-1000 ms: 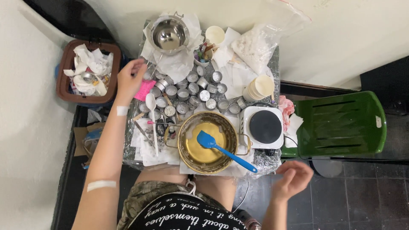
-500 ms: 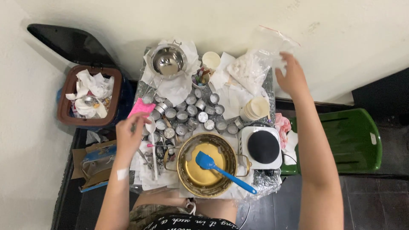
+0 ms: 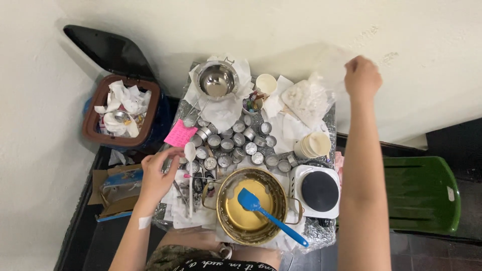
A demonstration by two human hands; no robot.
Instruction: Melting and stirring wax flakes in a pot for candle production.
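The right hand (image 3: 362, 76) is lifting, its grip now pinching the clear plastic bag (image 3: 321, 75) of white flakes (raised off the counter (image 3: 321, 233)); the left hand (image 3: 156, 175), loosely curled and empty, is hovering beside the white spoon (image 3: 190, 155).

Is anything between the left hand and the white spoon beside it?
Nothing visible: the left hand hangs just left of the white spoon, fingertips close to its handle, over paper scraps on the table.

Right hand (image 3: 362, 78) fisted on clear plastic bag (image 3: 321, 80) top at wall. Left hand (image 3: 156, 175) over bench (image 3: 321, 233) edge near white spoon (image 3: 190, 153). Blue spatula (image 3: 268, 216) in brass pot (image 3: 251, 208).
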